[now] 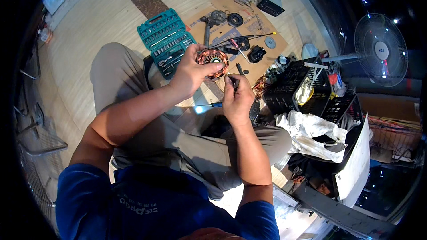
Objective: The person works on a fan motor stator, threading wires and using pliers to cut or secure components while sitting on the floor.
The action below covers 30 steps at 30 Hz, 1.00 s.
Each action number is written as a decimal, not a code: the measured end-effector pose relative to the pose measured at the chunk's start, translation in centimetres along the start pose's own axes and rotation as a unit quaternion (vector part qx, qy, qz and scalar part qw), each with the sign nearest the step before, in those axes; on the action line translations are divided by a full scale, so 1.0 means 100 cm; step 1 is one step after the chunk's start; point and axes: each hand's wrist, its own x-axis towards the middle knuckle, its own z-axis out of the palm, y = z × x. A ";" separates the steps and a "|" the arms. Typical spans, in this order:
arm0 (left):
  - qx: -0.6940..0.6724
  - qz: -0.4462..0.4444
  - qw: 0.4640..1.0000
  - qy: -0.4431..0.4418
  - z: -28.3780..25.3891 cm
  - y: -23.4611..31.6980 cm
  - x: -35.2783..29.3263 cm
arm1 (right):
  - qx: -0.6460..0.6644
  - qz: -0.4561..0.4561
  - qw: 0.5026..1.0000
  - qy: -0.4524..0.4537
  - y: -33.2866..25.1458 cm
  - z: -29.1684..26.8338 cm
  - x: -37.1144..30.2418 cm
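Observation:
My left hand (191, 72) grips a round motor stator wound with copper wire (213, 58), holding it up above my lap. My right hand (238, 98) is closed around a small dark tool (235, 81) whose tip points at the stator's lower right edge. Both forearms come up from the lower edge, over my grey trousers and blue shirt. I am seated on a wooden floor.
An open teal socket set case (165, 40) lies beyond my left knee. A cardboard sheet (242, 22) carries screwdrivers, bearings and motor parts. A blue-handled screwdriver (209, 105) lies by my knee. Black plastic crates (307, 89), a white rag (311, 131) and a standing fan (380, 49) are on the right.

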 end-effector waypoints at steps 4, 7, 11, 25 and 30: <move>-0.011 0.010 1.000 0.002 -0.003 -0.002 0.000 | 0.014 -0.028 0.999 -0.009 -0.001 0.000 0.001; 0.006 0.025 1.000 -0.008 -0.003 -0.005 0.001 | -0.018 -0.072 0.997 -0.009 0.000 0.000 0.003; 0.035 0.043 0.998 -0.021 -0.003 -0.009 0.001 | -0.043 -0.108 0.993 -0.006 0.003 -0.003 0.002; 0.004 0.042 0.994 -0.097 0.000 -0.001 0.001 | -0.128 -0.193 0.973 0.003 -0.001 -0.016 0.007; -0.006 0.059 0.985 -0.160 -0.008 -0.002 0.006 | -0.097 -0.207 0.974 0.004 -0.002 -0.017 0.006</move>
